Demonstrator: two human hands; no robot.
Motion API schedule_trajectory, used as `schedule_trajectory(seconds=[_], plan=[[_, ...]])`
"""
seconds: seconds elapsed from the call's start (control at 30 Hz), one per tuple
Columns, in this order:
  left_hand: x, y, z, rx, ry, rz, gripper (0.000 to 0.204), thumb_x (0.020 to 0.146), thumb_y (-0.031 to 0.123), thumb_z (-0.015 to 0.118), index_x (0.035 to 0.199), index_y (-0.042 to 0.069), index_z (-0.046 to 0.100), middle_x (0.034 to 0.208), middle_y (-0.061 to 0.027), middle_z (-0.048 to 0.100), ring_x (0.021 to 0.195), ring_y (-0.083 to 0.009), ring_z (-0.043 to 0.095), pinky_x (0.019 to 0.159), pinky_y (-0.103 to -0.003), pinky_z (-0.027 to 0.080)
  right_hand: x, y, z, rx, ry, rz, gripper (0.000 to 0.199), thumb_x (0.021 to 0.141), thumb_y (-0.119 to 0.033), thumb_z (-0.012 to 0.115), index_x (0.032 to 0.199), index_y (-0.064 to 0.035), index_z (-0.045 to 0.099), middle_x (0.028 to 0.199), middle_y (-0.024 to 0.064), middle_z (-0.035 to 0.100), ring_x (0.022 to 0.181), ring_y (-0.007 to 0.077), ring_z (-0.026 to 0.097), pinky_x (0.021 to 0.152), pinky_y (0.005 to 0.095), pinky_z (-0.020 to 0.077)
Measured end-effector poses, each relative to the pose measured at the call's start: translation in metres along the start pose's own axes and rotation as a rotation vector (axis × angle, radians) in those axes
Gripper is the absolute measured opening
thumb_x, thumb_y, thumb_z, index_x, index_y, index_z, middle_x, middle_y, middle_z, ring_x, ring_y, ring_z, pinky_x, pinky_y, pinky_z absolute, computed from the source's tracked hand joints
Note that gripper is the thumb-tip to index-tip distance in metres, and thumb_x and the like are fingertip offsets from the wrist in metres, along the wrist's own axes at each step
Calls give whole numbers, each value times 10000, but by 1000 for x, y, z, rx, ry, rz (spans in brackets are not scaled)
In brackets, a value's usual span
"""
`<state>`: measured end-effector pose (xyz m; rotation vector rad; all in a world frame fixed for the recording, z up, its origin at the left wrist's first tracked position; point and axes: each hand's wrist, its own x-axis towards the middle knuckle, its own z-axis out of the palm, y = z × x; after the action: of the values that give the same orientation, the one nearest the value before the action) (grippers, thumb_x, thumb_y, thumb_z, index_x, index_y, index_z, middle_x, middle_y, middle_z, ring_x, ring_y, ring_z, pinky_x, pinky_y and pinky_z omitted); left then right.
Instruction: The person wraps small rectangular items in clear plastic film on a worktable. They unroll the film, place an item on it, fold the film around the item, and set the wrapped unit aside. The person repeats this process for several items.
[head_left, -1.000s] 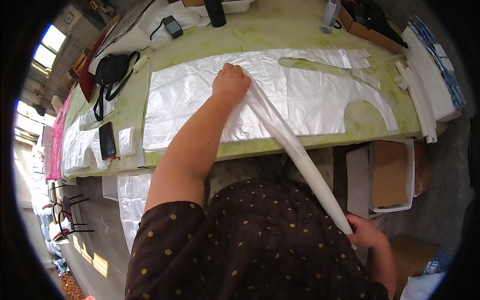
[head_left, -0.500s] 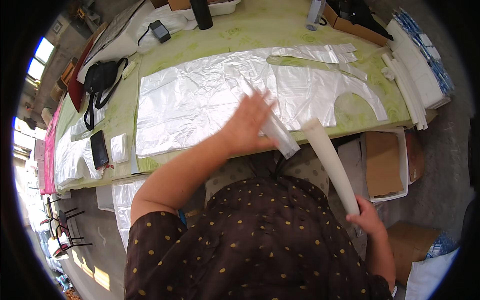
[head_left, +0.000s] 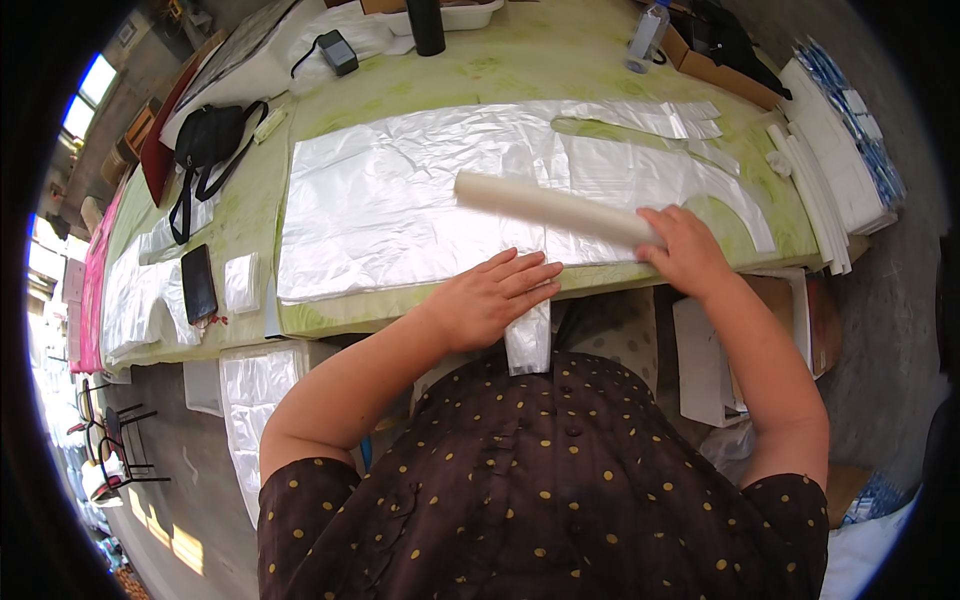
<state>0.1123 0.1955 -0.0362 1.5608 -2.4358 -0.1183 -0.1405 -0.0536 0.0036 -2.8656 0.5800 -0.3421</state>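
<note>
Silvery clear plastic sheets shaped like aprons (head_left: 380, 210) lie flat on the table in front of me. A narrow folded plastic strip (head_left: 529, 342) runs across them and hangs over the near table edge. My left hand (head_left: 495, 295) rests on this strip with its fingers stretched out. My right hand (head_left: 688, 250) is closed round the right end of a cream-white tube (head_left: 550, 212). The tube slants across the sheets, its far end to the left, slightly blurred. Whether it touches the plastic I cannot tell.
The table has a green patterned cover (head_left: 560, 60). At left lie a black bag (head_left: 210, 140), a phone (head_left: 199, 283) and a small folded plastic packet (head_left: 241, 283). A bottle (head_left: 648, 38) and a black cylinder (head_left: 426, 28) stand at the back. White rolls (head_left: 808, 190) lie at right.
My right hand has brought the tube up from beside my body to over the sheets, swinging it nearly level. My left hand has moved nearer, and the strip now lies straighter toward me.
</note>
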Motion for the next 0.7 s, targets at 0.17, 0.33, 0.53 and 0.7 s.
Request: schedule_trajectory(seconds=[0.17,0.33,0.53,0.7], plan=[[3,-2,-6,-9,-99,-11,679,854,91,587,1518,110,453,1665,-103,278,1549,-288,233,1271,-467,206,28,19,7,-124,115,200,571,804,-279,764,1329,-106,619,1150,157,614,1101,371,563,972,474,466],[-1,-1,-13,-123,121,-46,641,872,170,656,1493,141,496,1590,-153,351,1481,-354,319,1225,-464,271,17,-31,16,-23,155,-190,620,765,-240,780,1354,-133,620,1308,126,571,1255,353,492,1085,489,399],[-4,-4,-5,-335,431,-267,817,792,202,768,1524,109,417,1248,-117,560,1176,-325,538,1080,-440,393,18,-98,56,310,125,-384,518,692,-129,819,1189,-118,671,1276,116,599,1200,337,545,1035,462,435],[-2,-1,-4,-379,472,-384,1009,786,284,832,1577,32,257,1087,-72,664,1045,-292,608,1029,-438,424,36,-98,68,485,107,-352,284,757,-171,788,1004,-56,708,991,105,703,966,281,650,882,409,497]])
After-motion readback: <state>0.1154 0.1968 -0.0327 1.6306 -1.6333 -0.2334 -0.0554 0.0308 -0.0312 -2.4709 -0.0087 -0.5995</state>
